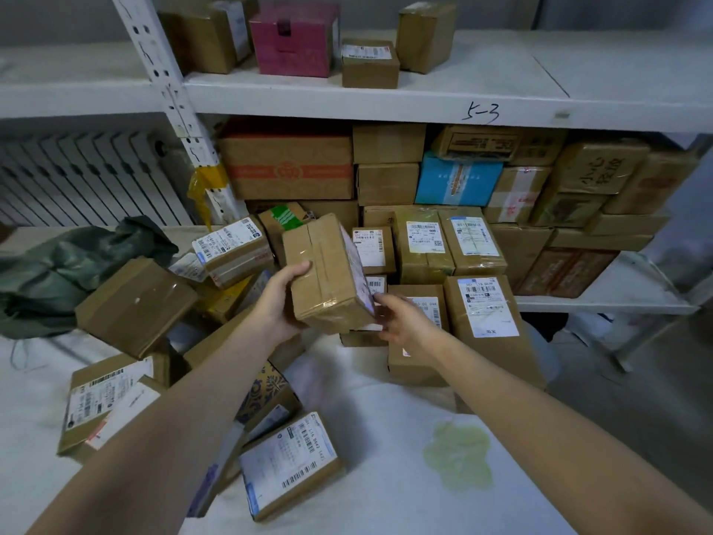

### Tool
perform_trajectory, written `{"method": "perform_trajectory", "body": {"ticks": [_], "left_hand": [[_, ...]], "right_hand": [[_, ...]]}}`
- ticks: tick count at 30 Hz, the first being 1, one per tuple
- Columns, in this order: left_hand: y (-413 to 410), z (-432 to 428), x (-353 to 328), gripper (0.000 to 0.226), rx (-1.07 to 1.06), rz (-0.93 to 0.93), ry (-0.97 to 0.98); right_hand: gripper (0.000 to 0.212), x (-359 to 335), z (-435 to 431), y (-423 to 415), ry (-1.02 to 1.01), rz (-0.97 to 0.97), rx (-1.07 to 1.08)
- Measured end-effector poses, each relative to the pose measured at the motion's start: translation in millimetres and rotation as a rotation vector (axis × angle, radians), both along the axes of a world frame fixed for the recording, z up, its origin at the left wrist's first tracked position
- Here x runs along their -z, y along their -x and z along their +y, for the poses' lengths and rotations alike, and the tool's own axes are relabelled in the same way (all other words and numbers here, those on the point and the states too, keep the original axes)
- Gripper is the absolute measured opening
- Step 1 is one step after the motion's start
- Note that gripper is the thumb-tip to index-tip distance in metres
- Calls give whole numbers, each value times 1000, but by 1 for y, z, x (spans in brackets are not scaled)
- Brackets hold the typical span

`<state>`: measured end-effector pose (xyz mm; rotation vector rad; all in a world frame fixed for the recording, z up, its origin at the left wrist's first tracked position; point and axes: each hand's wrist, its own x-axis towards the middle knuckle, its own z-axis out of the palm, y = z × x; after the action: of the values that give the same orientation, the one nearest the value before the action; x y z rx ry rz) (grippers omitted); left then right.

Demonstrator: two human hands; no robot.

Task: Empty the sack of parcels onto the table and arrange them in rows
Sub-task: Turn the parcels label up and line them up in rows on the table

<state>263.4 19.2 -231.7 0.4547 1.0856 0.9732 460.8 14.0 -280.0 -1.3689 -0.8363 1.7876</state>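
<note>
I hold a taped brown cardboard parcel (324,272) in the air over the table, tilted, its label side facing right. My left hand (281,299) grips its left and lower edge. My right hand (405,322) touches its lower right corner with the fingertips. To the right, labelled parcels stand side by side in rows (447,245), with a tall one (486,314) in front. A loose heap of parcels (135,303) lies to the left. The empty dark green sack (65,272) lies crumpled at the far left.
The table is covered by a white cloth (386,438) with a pale green flower print. More parcels (285,465) lie near my left forearm. White metal shelves (386,98) behind the table are stacked with boxes. A radiator (85,179) stands at the back left.
</note>
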Motion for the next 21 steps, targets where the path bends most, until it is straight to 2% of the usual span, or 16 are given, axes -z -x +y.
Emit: {"method": "perform_trajectory", "body": {"ticks": [2, 4, 6, 9, 11, 14, 19, 21], "left_hand": [[-2, -10, 5, 53, 52, -55, 0], [-9, -21, 10, 55, 55, -124, 12], [-19, -32, 16, 57, 64, -178, 24], [-29, -46, 23, 56, 96, -89, 32], [-31, -55, 25, 49, 96, 47, 35], [-32, -69, 28, 49, 135, 228, 13], [-45, -104, 29, 85, 413, 302, -69], [-51, -115, 36, 84, 475, 316, -21]], "right_hand": [[32, -7, -8, -9, 54, 127, -26], [41, -10, -17, -16, 105, 234, -78], [39, -13, -29, -22, 96, 278, -143], [49, -10, -49, -32, 89, 283, -216], [55, -5, -59, -39, 94, 219, -247], [55, 2, -74, -54, 60, 86, -324], [49, 0, -96, -69, 37, -113, -453], [58, -1, -103, -79, 100, -223, -597]]}}
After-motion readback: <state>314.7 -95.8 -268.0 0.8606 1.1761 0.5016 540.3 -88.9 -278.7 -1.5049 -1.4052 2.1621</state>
